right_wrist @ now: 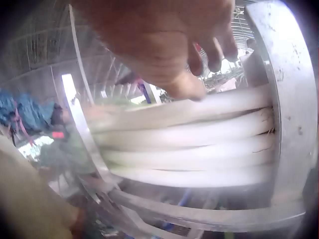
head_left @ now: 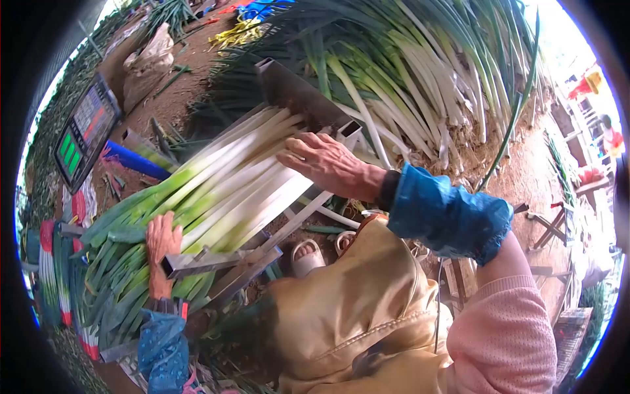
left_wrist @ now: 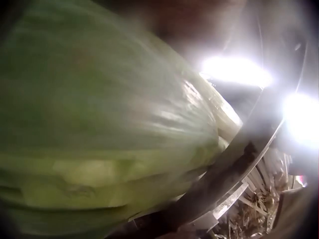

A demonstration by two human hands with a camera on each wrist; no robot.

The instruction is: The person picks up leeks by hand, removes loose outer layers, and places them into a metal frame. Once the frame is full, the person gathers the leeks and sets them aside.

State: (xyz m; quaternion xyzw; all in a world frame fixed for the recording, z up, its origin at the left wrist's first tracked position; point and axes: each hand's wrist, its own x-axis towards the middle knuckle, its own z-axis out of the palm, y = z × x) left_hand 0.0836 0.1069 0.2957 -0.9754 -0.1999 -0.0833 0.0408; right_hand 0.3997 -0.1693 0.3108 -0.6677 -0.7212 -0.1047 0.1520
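Note:
A thick bundle of long green onions (head_left: 226, 177) lies across a metal rack (head_left: 308, 98), its white ends against the rack's upright plate. My right hand (head_left: 331, 163) reaches over the white stalks near the root ends, palm down with fingers extended. In the right wrist view its thumb tip (right_wrist: 192, 92) is right at the top stalk. My left hand (head_left: 161, 253) rests on the green leaf part, fingers laid over it, beside the rack's near bar (head_left: 203, 261). Green leaves (left_wrist: 99, 99) fill most of the left wrist view, where the left hand's fingers are hidden.
A large pile of green onions (head_left: 420, 59) lies behind the rack. A scale display (head_left: 85, 134) with green digits stands at the left, near a blue bar (head_left: 134, 159). Bundles with red and white bands (head_left: 47, 262) sit at the far left. Sandals (head_left: 307, 256) show below the rack.

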